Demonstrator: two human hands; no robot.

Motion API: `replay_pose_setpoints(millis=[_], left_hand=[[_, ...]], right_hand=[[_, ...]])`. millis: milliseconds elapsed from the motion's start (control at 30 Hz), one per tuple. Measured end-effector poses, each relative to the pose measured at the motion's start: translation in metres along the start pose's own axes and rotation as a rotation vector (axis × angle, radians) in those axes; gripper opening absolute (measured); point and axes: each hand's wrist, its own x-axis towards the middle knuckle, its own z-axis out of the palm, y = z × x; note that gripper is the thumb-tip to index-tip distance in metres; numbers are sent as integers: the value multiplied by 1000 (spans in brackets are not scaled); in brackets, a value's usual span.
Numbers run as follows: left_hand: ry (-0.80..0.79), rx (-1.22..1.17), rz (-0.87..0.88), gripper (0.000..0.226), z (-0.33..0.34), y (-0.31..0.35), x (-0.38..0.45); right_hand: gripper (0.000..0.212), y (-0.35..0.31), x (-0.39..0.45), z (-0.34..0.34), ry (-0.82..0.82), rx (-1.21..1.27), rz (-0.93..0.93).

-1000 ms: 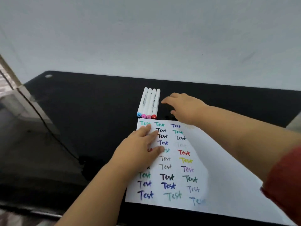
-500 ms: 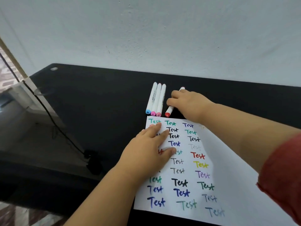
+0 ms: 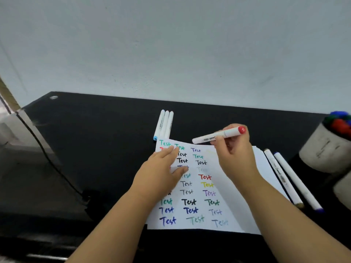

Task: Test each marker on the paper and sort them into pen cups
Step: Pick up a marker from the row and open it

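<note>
A white sheet of paper (image 3: 245, 202) covered with coloured "Test" words lies on the black table (image 3: 98, 149). My left hand (image 3: 161, 173) rests flat on its upper left part, fingers spread. My right hand (image 3: 235, 152) holds a white marker with a red cap (image 3: 218, 136) lifted above the paper's top edge, lying roughly level, cap end to the right. Three white markers (image 3: 164, 124) lie side by side just beyond the paper. Two more markers (image 3: 290, 179) lie along the paper's right edge. A grey pen cup (image 3: 322, 150) with coloured markers stands at far right.
A second grey cup (image 3: 342, 188) is partly cut off at the right edge below the first. A black cable (image 3: 47, 160) runs down past the table's left edge. A pale wall (image 3: 171, 44) rises right behind the table.
My right hand has picked the red-capped marker off the table from beside the row and lifted it over the paper. The view has shifted right, bringing the cups and two markers into sight.
</note>
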Motion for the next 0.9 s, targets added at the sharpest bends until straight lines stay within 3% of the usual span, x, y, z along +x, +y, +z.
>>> replay_pose_setpoints(millis=[100, 200, 467, 900], left_hand=[[-2, -22, 4, 67, -1, 6, -6], [-16, -189, -8, 62, -4, 13, -15], [-30, -714, -113, 6, -10, 28, -28], [-129, -701, -70, 15, -11, 22, -27]], right_hand=[[16, -12, -23, -7, 92, 238, 156], [8, -19, -37, -12, 182, 441, 343], [12, -16, -43, -18, 160, 689, 584], [11, -8, -44, -9, -31, 783, 632]])
